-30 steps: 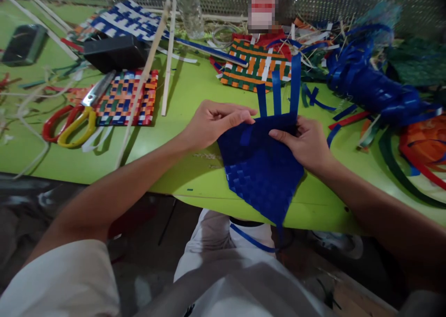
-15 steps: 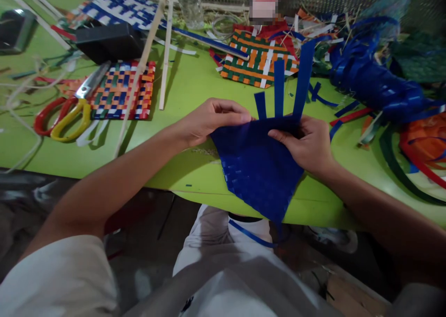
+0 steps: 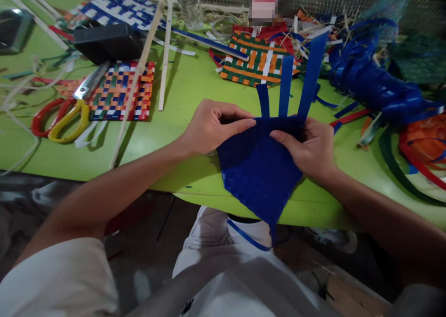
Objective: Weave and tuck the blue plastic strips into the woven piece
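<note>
A dark blue woven mat (image 3: 259,168) hangs between my hands over the table's front edge, its lower corner pointing down towards my lap. My left hand (image 3: 218,126) pinches its upper left edge, thumb on the near face and fingers behind. At the upper right edge, my right hand (image 3: 310,145) grips it the same way, most fingers hidden behind the weave. Three loose blue strips (image 3: 286,87) of differing length stand up from the top edge between the hands. Another blue strip (image 3: 249,234) trails from the bottom corner.
Scissors (image 3: 69,117) with red and yellow handles lie left beside a multicoloured woven piece (image 3: 120,91) and a black box (image 3: 108,42). Thin wooden sticks (image 3: 165,52) lie near them. An orange-green woven piece (image 3: 251,59) is behind the mat; a blue strip bundle (image 3: 376,80) sits right.
The mat and its upright strips have shifted slightly right, and the strips lean further right. My left hand has moved a little right along with the edge, still pinching.
</note>
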Available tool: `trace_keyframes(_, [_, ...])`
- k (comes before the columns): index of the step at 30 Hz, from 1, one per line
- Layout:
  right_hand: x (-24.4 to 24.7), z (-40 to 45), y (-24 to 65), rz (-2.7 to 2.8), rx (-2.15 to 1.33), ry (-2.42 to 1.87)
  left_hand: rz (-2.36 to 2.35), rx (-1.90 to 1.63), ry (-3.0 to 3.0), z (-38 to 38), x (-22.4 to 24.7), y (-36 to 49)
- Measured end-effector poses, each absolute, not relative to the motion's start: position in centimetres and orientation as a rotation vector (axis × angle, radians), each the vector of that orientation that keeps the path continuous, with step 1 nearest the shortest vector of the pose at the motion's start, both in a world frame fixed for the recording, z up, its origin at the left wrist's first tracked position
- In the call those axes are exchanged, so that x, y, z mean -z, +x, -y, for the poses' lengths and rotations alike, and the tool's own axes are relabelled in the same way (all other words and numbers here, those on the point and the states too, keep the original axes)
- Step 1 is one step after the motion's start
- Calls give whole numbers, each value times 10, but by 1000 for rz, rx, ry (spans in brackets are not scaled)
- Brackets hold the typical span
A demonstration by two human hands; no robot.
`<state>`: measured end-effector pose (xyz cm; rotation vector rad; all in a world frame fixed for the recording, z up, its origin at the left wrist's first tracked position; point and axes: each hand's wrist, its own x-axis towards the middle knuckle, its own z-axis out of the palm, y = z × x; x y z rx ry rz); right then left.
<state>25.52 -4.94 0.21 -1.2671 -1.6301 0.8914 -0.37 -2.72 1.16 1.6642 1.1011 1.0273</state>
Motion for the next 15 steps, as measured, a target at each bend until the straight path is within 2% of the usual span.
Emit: trace_keyframes(15, [0,48,250,1551,-1066,-1196,-1063,-999,1569,25,-11,-5])
